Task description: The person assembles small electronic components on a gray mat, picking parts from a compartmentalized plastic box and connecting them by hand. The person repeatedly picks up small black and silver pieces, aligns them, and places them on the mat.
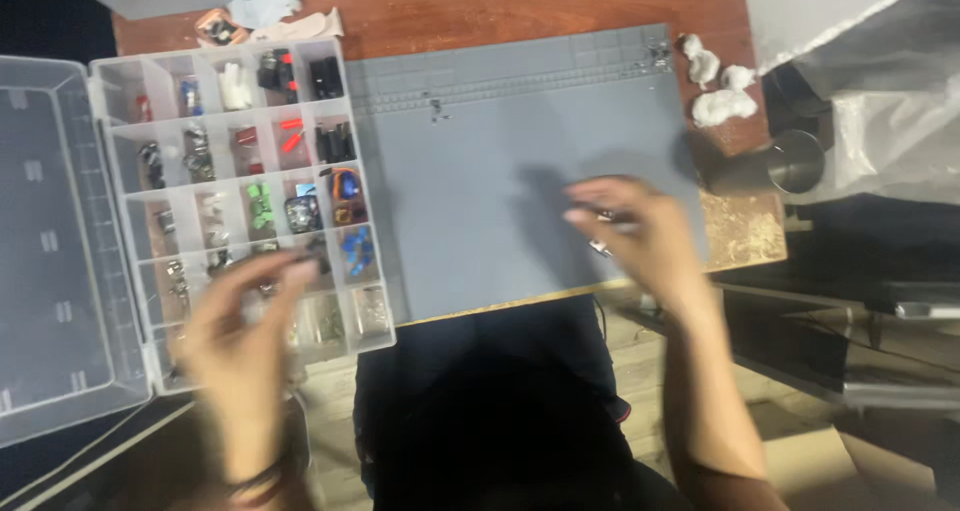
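my left hand [240, 336] hovered over the clear parts organizer [240, 186], fingers pinched on something small and dark, too blurred to name. my right hand [640, 233] gripped a small metal piece [603, 245] above the grey mat [500, 171] on the tabletop [520, 6].

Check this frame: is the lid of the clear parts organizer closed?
No, the parts organizer lies open, its clear lid folded out flat to the left.

mat [500, 171]: grey | organizer box [120, 81]: clear, with red, green, blue parts | table [520, 1]: reddish-brown | wads [722, 103]: white
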